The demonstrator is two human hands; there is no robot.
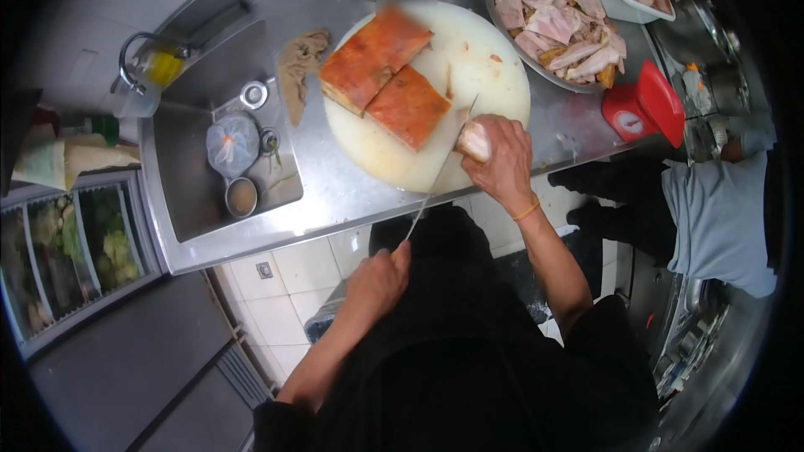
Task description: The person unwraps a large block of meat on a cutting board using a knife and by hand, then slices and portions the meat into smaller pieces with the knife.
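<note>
My left hand [378,280] is closed round the handle of a long thin knife [431,190], whose blade reaches up over the round white cutting board [494,33]. At the board's right side my right hand [502,163] grips a piece of meat [476,141] with a pale cut face, close beside the blade. Two slabs of reddish-brown roasted meat lie on the board, a larger slab [368,59] and a smaller slab [409,109] touching it. Small scraps are scattered on the board.
A metal bowl of cut meat [561,21] stands behind the board, near a red scale [643,107]. Left are a brown cloth [300,67] and a sink [188,209] holding a tied plastic bag [234,146] and a cup [241,197]. Another person [720,209] stands at the right.
</note>
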